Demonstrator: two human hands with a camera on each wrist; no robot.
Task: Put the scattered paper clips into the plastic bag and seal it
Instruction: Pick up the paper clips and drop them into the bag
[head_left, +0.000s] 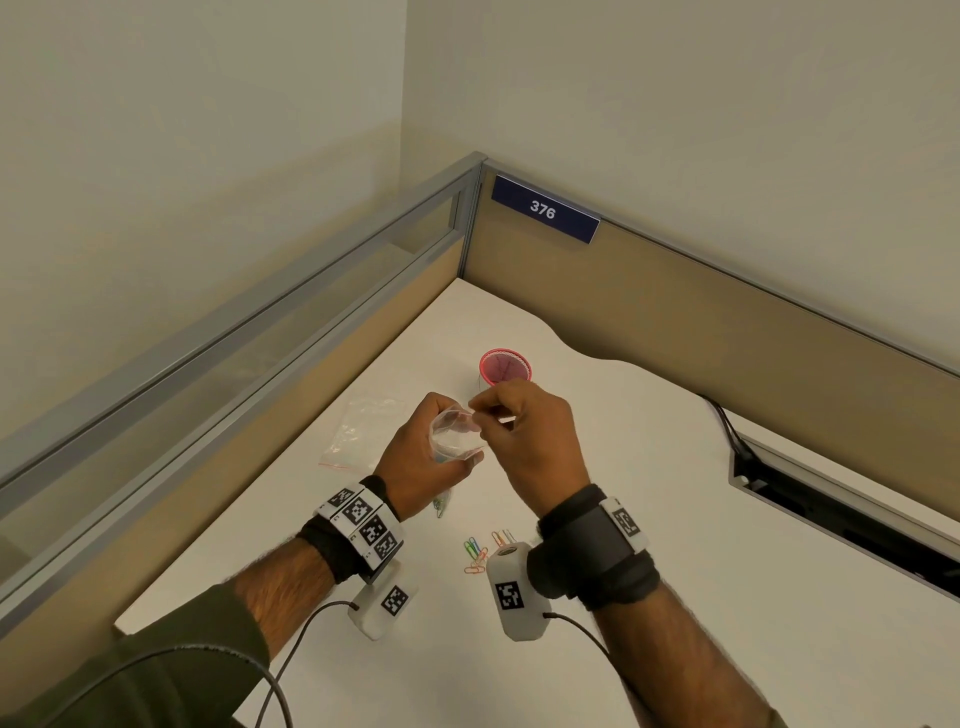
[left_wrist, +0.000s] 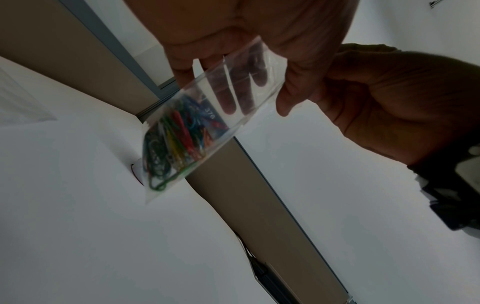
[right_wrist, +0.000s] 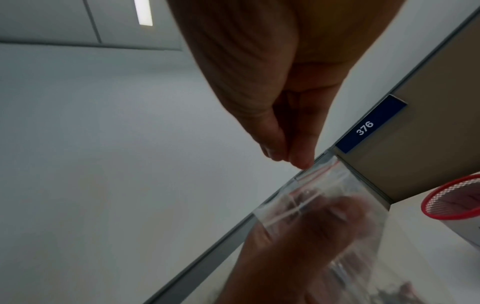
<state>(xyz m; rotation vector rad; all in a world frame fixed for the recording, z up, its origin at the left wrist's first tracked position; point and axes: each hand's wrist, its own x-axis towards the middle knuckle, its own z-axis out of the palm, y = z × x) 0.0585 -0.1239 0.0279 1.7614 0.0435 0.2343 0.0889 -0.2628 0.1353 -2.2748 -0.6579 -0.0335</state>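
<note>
The left hand (head_left: 421, 457) is holding the bag (head_left: 454, 434) up above the desk (head_left: 675, 519), fingers curled round its upper part with the thumb across the front. In the left wrist view the bag (left_wrist: 207, 115) is hanging tilted, its fingers (left_wrist: 228, 98) showing through the clear plastic, and a bunch of coloured clips (left_wrist: 174, 142) is lying in its lower end. The right hand (head_left: 524, 441) is meeting it at the bag's mouth, at 12 o'clock from the left palm; thumb and forefinger are pressed together in a pinch on the top edge, the other fingers loosely curled. The right wrist view is showing those fingertips (right_wrist: 298, 158) together on the strip at the bag's (right_wrist: 324, 195) rim. Whether the mouth is fully closed I cannot tell; from the head camera it is looking bowed open.

More loose clips (head_left: 480, 553) are lying on the desk at 6 o'clock from the hands, between the two wrists, close together. A second bag (head_left: 363, 431) is lying flat at 9 o'clock from the left hand, just beside it. A red mesh cup (head_left: 505, 366) is standing upright at 12 o'clock, just beyond the right fingers. A sign (head_left: 544, 209) reading 376 is sitting on the partition at the far corner.
</note>
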